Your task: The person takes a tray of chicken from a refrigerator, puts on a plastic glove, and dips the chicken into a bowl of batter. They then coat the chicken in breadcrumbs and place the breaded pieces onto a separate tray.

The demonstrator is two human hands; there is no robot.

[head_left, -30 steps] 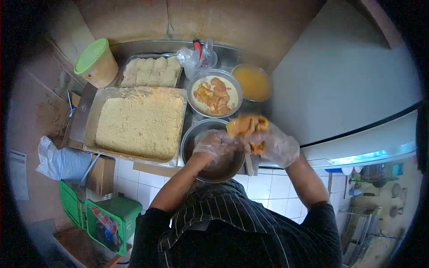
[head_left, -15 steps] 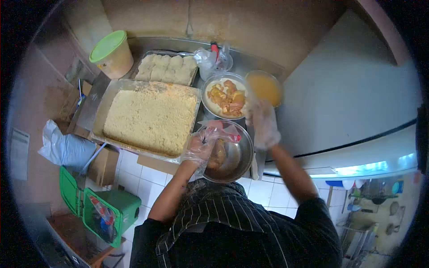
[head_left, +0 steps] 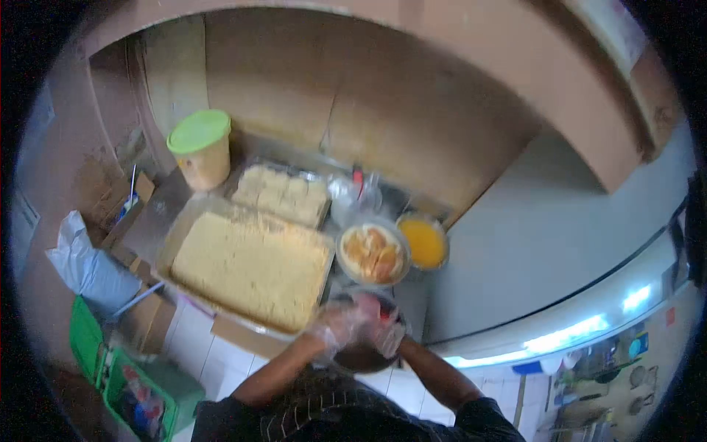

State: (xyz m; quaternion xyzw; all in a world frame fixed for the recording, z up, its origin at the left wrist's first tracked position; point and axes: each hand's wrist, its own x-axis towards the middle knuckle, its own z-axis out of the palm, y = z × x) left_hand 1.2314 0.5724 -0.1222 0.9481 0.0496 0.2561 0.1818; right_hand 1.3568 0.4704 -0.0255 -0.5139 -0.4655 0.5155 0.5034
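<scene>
My left hand (head_left: 333, 328), in a clear plastic glove, grips a plastic bag with pink-red print (head_left: 370, 303) over a metal bowl (head_left: 361, 359). My right hand (head_left: 388, 335), also gloved, is closed at the bag's right side; motion blurs its fingers. Both hands hide most of the bowl's inside. Just beyond them is a bowl of raw chicken pieces (head_left: 377, 256) in a pale mix. At its right stands a bowl of yellow-orange liquid (head_left: 423, 243). To the left lies a large tray (head_left: 166, 269) of pale crumbs.
Behind the crumbs, a smaller tray holds rows of coated pieces (head_left: 283, 193). A tub with a green lid (head_left: 200, 151) stands at the back left. Clear plastic bags (head_left: 353, 197) sit by the wall. A green bin (head_left: 151, 394) and a white sack (head_left: 96, 269) are at lower left.
My right hand has come from beside the yellow liquid bowl down to the bag, next to my left hand. The camera view has tilted up, so the table sits lower.
</scene>
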